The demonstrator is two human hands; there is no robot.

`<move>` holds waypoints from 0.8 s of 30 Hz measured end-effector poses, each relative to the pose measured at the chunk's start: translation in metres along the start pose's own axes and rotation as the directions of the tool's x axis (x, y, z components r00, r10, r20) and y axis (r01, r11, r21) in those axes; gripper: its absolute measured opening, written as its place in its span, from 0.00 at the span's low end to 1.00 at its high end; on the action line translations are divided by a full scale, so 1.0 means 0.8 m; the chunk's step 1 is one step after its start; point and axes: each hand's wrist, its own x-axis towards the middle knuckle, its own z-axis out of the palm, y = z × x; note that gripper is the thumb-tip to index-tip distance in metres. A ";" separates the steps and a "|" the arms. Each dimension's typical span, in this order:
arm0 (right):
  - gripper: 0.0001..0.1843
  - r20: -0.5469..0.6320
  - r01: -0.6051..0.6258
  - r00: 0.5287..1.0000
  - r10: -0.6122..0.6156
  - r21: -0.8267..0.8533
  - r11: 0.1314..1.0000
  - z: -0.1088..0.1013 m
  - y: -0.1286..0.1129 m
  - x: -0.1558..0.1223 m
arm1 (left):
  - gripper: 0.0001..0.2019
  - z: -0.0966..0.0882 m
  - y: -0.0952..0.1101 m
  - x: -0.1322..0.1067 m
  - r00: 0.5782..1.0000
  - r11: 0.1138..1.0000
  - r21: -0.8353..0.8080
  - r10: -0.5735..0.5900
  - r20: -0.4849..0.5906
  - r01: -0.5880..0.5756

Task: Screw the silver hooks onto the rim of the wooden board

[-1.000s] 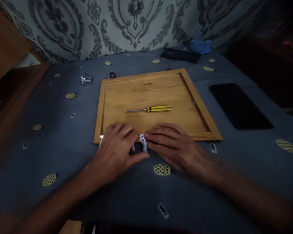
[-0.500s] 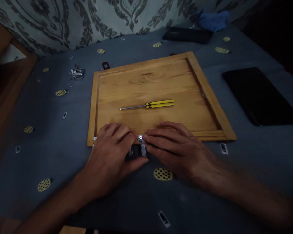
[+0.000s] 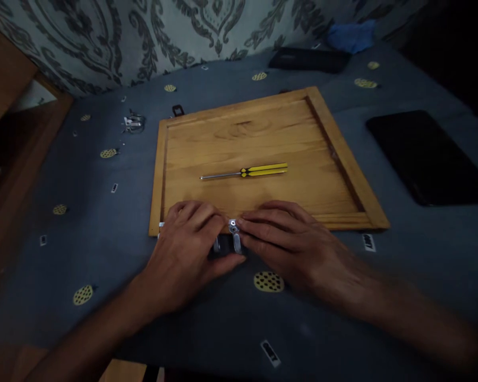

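A shallow framed wooden panel [image 3: 239, 138] lies flat, and a small metal latch [image 3: 235, 233] with a cross-head screw sits at its front edge. Curled over that edge, my left hand [image 3: 187, 249] has its thumb stretched under the latch's lower end, closed around it. From the other side my right hand [image 3: 295, 239] presses its closed fingertips against the latch; its thumb is hidden. On the panel rests a screwdriver [image 3: 245, 171] with a yellow and black handle, touched by neither hand. Part of the latch is covered by my fingers.
Small metal parts [image 3: 134, 123] lie left of the panel on the blue patterned cloth [image 3: 115, 233]. A black tablet-like slab [image 3: 430, 159] is at the right. Behind are a dark flat case [image 3: 310, 59] and a blue cloth [image 3: 351, 36]. Wooden furniture [image 3: 19, 132] borders the left.
The view has swung slightly left, so things appear a little farther right. Both hands keep their hold at the latch, with hardly any finger movement.
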 end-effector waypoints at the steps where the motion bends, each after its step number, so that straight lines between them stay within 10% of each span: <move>1: 0.12 -0.010 0.013 1.000 -0.013 -0.010 1.000 0.002 0.001 -0.001 | 0.19 0.000 0.000 0.000 1.000 1.000 0.001 0.007 -0.006 -0.007; 10: 0.19 -0.130 0.099 0.986 -0.107 -0.068 0.993 0.040 0.030 -0.021 | 0.10 -0.038 -0.034 0.003 0.960 0.923 -0.382 -0.145 -0.240 0.044; 19: 0.17 -0.154 0.131 0.978 -0.140 -0.068 0.989 0.027 0.028 -0.004 | 0.13 -0.063 -0.249 0.022 0.751 0.874 -0.168 -0.479 -0.455 0.456; 24: 0.16 -0.100 0.104 0.989 -0.106 -0.024 0.994 0.009 0.023 0.007 | 0.17 -0.051 -0.306 0.027 0.672 0.825 -0.155 -0.538 -0.509 0.543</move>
